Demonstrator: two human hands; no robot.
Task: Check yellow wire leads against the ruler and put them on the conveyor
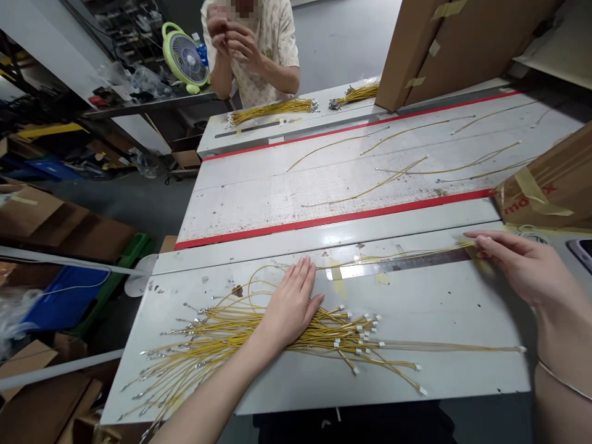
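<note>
My left hand lies flat, fingers stretched out, over a spread pile of yellow cables. White connectors show at the pile's right side, and metal terminals at its left. By the far edge of the table, my right hand pinches the right end of a thin yellow cable. That cable runs along a metal ruler taped to the table, back to my left fingertips. The pinched end is hidden by my fingers.
Beyond the table runs a conveyor belt between red strips, with several loose cables on it. A cardboard box stands at the right, near a phone. Across, a person works behind bundled cables.
</note>
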